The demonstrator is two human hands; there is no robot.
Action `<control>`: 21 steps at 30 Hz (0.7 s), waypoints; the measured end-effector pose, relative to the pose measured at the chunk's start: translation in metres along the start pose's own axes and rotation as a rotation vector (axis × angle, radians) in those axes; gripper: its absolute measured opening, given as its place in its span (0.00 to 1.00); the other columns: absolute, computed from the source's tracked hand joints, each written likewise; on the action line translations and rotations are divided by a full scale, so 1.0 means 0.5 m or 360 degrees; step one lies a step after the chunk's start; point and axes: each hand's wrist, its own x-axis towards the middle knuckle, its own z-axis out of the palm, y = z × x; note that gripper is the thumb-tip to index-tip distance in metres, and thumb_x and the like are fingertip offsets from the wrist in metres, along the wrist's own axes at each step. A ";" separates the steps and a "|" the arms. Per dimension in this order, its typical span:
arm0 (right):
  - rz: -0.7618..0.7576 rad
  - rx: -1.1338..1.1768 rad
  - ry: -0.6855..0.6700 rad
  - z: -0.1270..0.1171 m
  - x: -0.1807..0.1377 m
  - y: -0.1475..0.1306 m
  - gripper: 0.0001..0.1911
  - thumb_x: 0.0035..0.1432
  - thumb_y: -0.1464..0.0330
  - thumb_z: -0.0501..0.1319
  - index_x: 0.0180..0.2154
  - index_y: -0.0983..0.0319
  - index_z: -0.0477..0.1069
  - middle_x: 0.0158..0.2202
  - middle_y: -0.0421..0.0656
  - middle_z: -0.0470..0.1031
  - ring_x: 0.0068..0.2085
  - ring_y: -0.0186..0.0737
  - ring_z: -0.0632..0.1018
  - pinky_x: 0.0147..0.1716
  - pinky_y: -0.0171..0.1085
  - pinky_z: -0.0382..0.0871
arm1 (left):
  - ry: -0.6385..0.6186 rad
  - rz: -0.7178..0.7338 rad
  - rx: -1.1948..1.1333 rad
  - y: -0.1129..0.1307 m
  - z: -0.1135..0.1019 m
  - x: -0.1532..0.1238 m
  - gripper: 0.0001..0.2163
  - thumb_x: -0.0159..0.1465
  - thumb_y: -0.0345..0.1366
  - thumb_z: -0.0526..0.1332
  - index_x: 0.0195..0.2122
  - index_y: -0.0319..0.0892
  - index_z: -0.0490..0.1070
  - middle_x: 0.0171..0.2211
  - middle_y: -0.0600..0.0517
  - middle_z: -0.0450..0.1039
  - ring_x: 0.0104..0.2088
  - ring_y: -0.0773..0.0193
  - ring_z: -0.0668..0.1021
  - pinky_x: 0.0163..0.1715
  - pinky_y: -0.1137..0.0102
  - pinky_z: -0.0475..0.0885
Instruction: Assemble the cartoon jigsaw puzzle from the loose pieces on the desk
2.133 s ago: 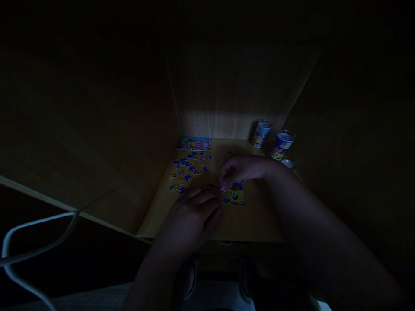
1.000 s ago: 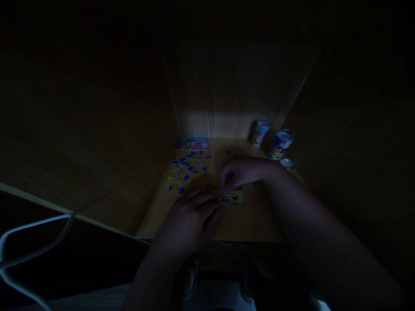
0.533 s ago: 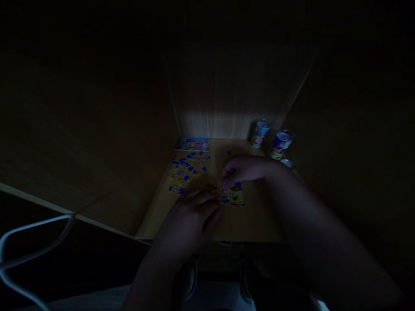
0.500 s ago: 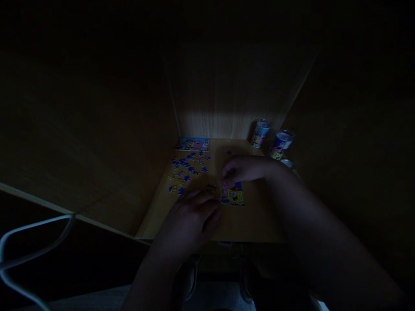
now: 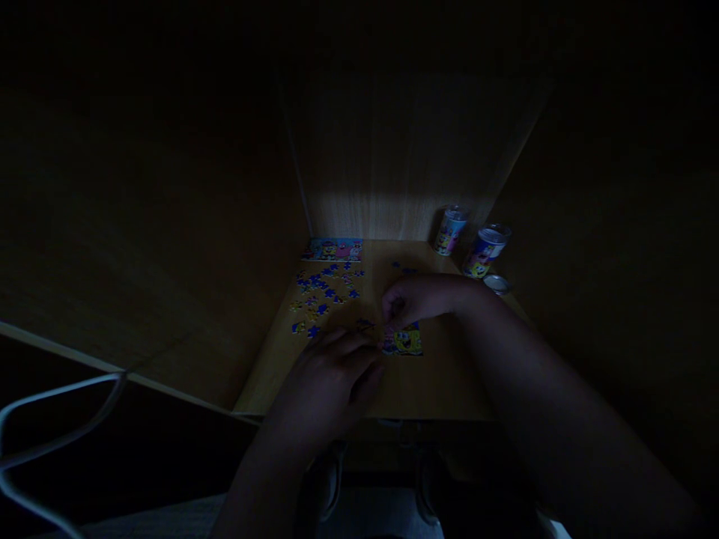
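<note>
A partly joined jigsaw puzzle (image 5: 409,343) with a yellow cartoon face lies on the wooden surface. My right hand (image 5: 419,298) reaches over its upper left part, thumb and fingers pinched on a puzzle piece that is mostly hidden beneath them. At the puzzle's left edge rests my left hand (image 5: 334,374), palm down, its fingers bent and the thumb apart from them. Just above its fingertips sit dark loose pieces (image 5: 365,324). Many more loose puzzle pieces (image 5: 320,286), blue and yellow, are scattered to the left.
A flat cartoon picture panel (image 5: 332,249) lies against the back wall. Two clear-lidded cartoon cans (image 5: 449,233) (image 5: 486,253) stand at the back right, with a round lid (image 5: 496,284) nearby. Wooden walls enclose the dim space. A white cable (image 5: 61,389) hangs at lower left.
My right hand has shifted slightly down and toward me, covering more of the puzzle's top. Loose pieces behind it show more. The left hand has stayed in place.
</note>
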 end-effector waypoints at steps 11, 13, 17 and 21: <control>0.0019 0.0009 0.0004 0.003 0.000 -0.006 0.17 0.52 0.56 0.79 0.36 0.61 0.81 0.35 0.40 0.83 0.37 0.39 0.78 0.34 0.35 0.67 | 0.0010 0.0010 -0.0002 -0.004 0.002 0.001 0.07 0.75 0.34 0.63 0.49 0.46 0.80 0.49 0.50 0.84 0.49 0.51 0.81 0.52 0.49 0.78; 0.0013 0.0010 0.0005 0.004 0.001 -0.009 0.18 0.51 0.55 0.79 0.35 0.60 0.81 0.34 0.40 0.83 0.36 0.38 0.78 0.34 0.35 0.67 | 0.0019 0.0021 -0.0001 -0.006 0.003 0.000 0.07 0.75 0.33 0.63 0.49 0.46 0.80 0.49 0.50 0.84 0.50 0.51 0.81 0.53 0.50 0.78; 0.0017 -0.0034 0.0021 0.005 0.001 -0.013 0.18 0.52 0.55 0.79 0.34 0.61 0.80 0.32 0.39 0.82 0.35 0.37 0.77 0.34 0.34 0.66 | 0.0048 0.0032 0.0003 -0.008 0.004 -0.002 0.07 0.74 0.33 0.63 0.50 0.47 0.81 0.49 0.49 0.84 0.50 0.51 0.81 0.53 0.50 0.78; 0.0025 -0.0087 0.0035 0.004 -0.001 -0.014 0.16 0.53 0.57 0.78 0.35 0.60 0.80 0.32 0.39 0.82 0.34 0.37 0.77 0.33 0.34 0.66 | 0.0051 0.0029 -0.0004 -0.008 0.004 -0.002 0.07 0.75 0.34 0.63 0.49 0.47 0.81 0.48 0.49 0.84 0.48 0.52 0.82 0.51 0.50 0.78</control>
